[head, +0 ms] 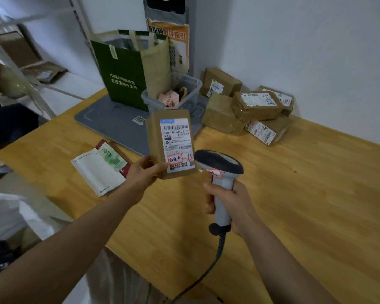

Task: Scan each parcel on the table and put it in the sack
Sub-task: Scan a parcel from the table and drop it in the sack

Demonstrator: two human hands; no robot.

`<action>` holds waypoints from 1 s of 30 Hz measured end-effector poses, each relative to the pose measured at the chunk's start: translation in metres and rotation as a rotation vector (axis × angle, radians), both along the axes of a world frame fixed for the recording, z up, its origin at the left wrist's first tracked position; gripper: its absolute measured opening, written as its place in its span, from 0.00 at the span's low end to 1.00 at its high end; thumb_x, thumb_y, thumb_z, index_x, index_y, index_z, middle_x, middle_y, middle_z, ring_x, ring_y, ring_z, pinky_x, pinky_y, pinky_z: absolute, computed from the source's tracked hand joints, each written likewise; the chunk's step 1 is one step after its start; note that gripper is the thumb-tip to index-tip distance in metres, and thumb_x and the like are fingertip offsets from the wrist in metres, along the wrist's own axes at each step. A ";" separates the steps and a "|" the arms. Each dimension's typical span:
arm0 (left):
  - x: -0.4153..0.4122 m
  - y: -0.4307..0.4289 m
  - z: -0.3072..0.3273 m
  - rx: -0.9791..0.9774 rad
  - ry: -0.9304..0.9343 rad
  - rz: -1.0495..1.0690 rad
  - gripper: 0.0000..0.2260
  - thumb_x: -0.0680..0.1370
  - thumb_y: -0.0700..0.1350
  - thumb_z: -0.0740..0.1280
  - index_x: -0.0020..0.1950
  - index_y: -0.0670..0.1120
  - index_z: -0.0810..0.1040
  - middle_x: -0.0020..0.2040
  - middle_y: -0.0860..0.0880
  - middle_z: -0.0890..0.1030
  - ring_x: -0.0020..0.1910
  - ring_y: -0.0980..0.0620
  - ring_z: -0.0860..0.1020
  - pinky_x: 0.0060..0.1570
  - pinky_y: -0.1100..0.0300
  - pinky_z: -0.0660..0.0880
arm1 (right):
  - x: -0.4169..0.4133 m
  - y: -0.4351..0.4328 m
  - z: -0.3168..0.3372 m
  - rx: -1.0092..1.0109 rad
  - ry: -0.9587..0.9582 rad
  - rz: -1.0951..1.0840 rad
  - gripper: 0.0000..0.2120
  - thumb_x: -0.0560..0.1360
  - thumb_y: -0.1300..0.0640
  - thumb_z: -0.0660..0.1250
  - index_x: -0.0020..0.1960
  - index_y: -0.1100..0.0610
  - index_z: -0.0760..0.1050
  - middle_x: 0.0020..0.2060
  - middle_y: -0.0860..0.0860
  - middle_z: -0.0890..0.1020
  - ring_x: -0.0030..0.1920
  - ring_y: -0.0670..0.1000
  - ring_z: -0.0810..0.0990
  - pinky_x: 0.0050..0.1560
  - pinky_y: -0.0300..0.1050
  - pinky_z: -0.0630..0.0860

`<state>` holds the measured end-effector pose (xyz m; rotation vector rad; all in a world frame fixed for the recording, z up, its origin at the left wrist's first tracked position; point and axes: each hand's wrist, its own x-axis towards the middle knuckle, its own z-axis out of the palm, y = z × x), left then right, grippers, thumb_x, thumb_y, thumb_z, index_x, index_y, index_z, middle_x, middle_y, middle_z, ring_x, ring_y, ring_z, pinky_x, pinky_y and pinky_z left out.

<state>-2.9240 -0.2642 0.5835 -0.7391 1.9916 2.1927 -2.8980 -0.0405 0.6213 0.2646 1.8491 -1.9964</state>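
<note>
Parcel (171, 143) held upright, scanner (219, 165) just beside it.
The left hand (144, 172) pinches the brown parcel at its lower left corner, thumb on the front; the box rises above and right of the hand, long axis vertical, label toward the camera. The right hand (230, 205) wraps the scanner's handle, its head just right of the parcel's bottom edge. Other parcels (250, 110) lie far right on the table (294, 194).
</note>
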 end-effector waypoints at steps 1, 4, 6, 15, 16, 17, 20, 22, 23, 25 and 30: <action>0.001 -0.004 0.001 -0.019 0.017 0.003 0.20 0.72 0.43 0.73 0.63 0.46 0.73 0.57 0.48 0.81 0.59 0.47 0.78 0.64 0.48 0.73 | 0.004 -0.002 0.003 0.021 0.007 0.008 0.04 0.73 0.63 0.71 0.44 0.62 0.76 0.28 0.55 0.77 0.25 0.52 0.74 0.32 0.47 0.76; 0.004 -0.015 0.002 -0.085 0.055 0.017 0.19 0.72 0.43 0.74 0.61 0.45 0.75 0.57 0.47 0.81 0.58 0.47 0.79 0.63 0.48 0.74 | 0.013 -0.006 0.009 0.075 0.034 0.036 0.04 0.71 0.66 0.70 0.41 0.63 0.75 0.24 0.54 0.75 0.22 0.52 0.71 0.31 0.46 0.74; 0.007 -0.019 0.002 -0.139 0.078 0.019 0.24 0.71 0.45 0.74 0.65 0.43 0.74 0.58 0.47 0.81 0.58 0.47 0.79 0.62 0.47 0.75 | 0.018 -0.008 0.013 0.101 0.051 0.059 0.04 0.70 0.68 0.70 0.40 0.63 0.75 0.22 0.54 0.74 0.21 0.51 0.70 0.31 0.47 0.74; 0.021 -0.025 0.006 -0.164 0.141 0.074 0.20 0.71 0.44 0.74 0.62 0.48 0.73 0.56 0.49 0.81 0.57 0.48 0.79 0.61 0.47 0.76 | 0.026 -0.012 0.024 0.164 0.078 0.129 0.07 0.70 0.68 0.69 0.35 0.63 0.74 0.21 0.52 0.73 0.20 0.49 0.70 0.32 0.47 0.75; 0.022 -0.026 0.006 -0.165 0.142 0.079 0.21 0.71 0.43 0.74 0.62 0.47 0.73 0.56 0.49 0.81 0.57 0.48 0.79 0.61 0.47 0.76 | 0.027 -0.012 0.025 0.172 0.086 0.130 0.07 0.71 0.68 0.69 0.35 0.62 0.74 0.21 0.52 0.73 0.20 0.49 0.70 0.32 0.47 0.76; 0.023 -0.026 0.006 -0.164 0.141 0.082 0.22 0.71 0.43 0.74 0.63 0.47 0.73 0.56 0.48 0.81 0.57 0.48 0.79 0.61 0.46 0.76 | 0.027 -0.012 0.026 0.181 0.093 0.131 0.07 0.71 0.68 0.69 0.36 0.63 0.74 0.21 0.52 0.73 0.20 0.49 0.70 0.32 0.48 0.76; 0.025 -0.027 0.006 -0.166 0.138 0.093 0.23 0.71 0.43 0.74 0.64 0.47 0.73 0.57 0.47 0.80 0.58 0.47 0.79 0.62 0.45 0.75 | 0.028 -0.012 0.027 0.203 0.104 0.137 0.05 0.70 0.67 0.69 0.38 0.63 0.75 0.22 0.52 0.74 0.20 0.49 0.71 0.33 0.49 0.77; 0.027 -0.027 0.006 -0.154 0.139 0.099 0.23 0.71 0.43 0.75 0.63 0.47 0.73 0.57 0.47 0.80 0.58 0.47 0.79 0.62 0.45 0.75 | 0.028 -0.013 0.027 0.227 0.108 0.147 0.05 0.70 0.67 0.69 0.37 0.63 0.74 0.22 0.51 0.74 0.20 0.49 0.71 0.34 0.50 0.77; 0.027 -0.028 0.007 -0.150 0.140 0.101 0.22 0.71 0.43 0.75 0.63 0.47 0.73 0.57 0.47 0.80 0.58 0.47 0.79 0.62 0.45 0.75 | 0.029 -0.013 0.027 0.238 0.110 0.152 0.05 0.70 0.67 0.69 0.37 0.63 0.74 0.21 0.51 0.74 0.20 0.48 0.71 0.35 0.50 0.78; 0.028 -0.028 0.007 -0.149 0.141 0.102 0.22 0.71 0.42 0.74 0.63 0.47 0.72 0.57 0.47 0.80 0.58 0.47 0.79 0.62 0.45 0.75 | 0.029 -0.013 0.028 0.250 0.112 0.159 0.06 0.70 0.66 0.70 0.37 0.63 0.74 0.21 0.50 0.74 0.20 0.48 0.71 0.35 0.50 0.78; 0.031 -0.029 0.008 -0.143 0.142 0.124 0.20 0.72 0.41 0.74 0.62 0.48 0.73 0.56 0.48 0.80 0.57 0.47 0.79 0.61 0.47 0.76 | 0.029 -0.016 0.031 0.239 0.117 0.162 0.05 0.70 0.67 0.70 0.38 0.63 0.74 0.22 0.51 0.74 0.20 0.48 0.71 0.34 0.49 0.78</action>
